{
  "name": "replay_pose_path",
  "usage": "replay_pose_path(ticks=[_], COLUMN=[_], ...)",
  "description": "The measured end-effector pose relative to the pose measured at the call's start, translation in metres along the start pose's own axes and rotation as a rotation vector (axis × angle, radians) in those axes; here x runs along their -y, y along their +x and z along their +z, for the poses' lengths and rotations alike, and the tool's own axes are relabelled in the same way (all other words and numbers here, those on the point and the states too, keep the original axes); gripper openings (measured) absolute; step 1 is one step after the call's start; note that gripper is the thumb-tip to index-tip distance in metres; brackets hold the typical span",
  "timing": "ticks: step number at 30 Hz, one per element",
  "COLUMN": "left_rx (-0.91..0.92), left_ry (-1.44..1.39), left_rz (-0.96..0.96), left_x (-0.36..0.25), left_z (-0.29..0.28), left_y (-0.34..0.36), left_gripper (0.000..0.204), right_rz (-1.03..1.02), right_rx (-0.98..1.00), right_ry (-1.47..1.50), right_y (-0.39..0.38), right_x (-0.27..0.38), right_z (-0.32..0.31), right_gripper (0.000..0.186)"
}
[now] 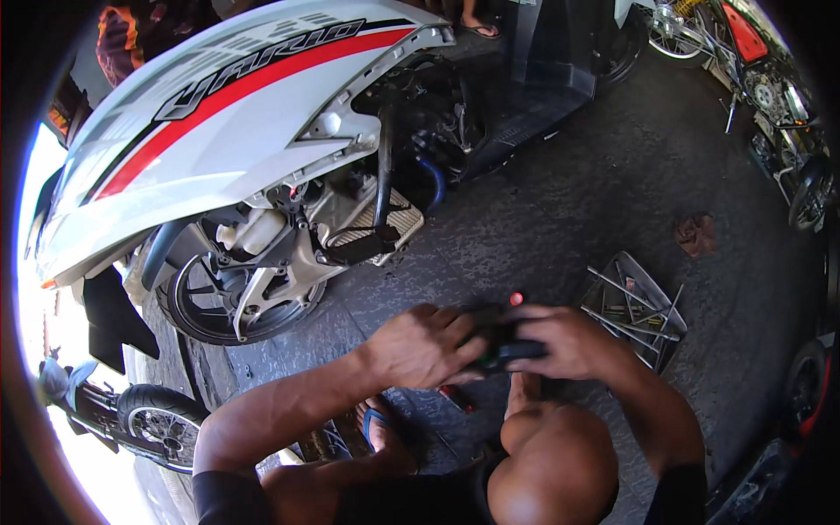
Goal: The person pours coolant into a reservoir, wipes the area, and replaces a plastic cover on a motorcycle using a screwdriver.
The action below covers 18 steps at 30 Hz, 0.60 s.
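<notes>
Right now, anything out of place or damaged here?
The white scooter looks partly stripped: a frame tube and blue hose sit exposed below its side panel, as if a cover is off. A crumpled brown rag lies on the dark floor. The black object in left hand and right hand is too blurred to judge.

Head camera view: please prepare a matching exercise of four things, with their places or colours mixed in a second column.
Column one:
1. dark blurred object
2. white glossy vehicle panel
3. crumpled reddish-brown cloth
4. blue-strapped sandal

Column two:
A. worn on a foot
B. on the dark floor, at right
C. carries a red stripe
D. held between left hand and right hand

Pairs: 1-D; 2-C; 3-B; 4-A
</notes>
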<state>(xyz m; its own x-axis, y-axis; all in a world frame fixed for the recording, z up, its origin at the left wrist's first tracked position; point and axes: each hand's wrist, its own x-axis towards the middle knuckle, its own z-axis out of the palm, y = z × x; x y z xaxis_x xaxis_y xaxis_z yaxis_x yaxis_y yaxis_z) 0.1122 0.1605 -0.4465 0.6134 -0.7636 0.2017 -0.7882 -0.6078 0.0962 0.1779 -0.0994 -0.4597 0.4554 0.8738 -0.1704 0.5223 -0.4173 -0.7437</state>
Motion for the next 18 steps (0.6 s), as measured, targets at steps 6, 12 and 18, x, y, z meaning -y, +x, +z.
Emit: replay_pose_path(ticks=[6,12,18], left_rx=[0.060,0.191,0.251], left_ry=[0.007,0.039,0.009], left_rz=[-0.244,-0.974,-0.882], left_x=[0.006,-0.004,0.010], left_z=[0.010,0.036,0.033], left_y=[-0.069,-0.064,-0.044], left_gripper=[0.024,0.030,0.042], right_rz=[-0.116,0.006,0.062], right_rx=[-0.039,-0.214,-0.257], right_ry=[-0.045,-0.078,-0.109], right_y=[0.068,0.085,0.083], right_x=[0.023,0.031,0.020], right_z=[0.060,0.098,0.091], right_gripper=[0.038,0.037,0.034])
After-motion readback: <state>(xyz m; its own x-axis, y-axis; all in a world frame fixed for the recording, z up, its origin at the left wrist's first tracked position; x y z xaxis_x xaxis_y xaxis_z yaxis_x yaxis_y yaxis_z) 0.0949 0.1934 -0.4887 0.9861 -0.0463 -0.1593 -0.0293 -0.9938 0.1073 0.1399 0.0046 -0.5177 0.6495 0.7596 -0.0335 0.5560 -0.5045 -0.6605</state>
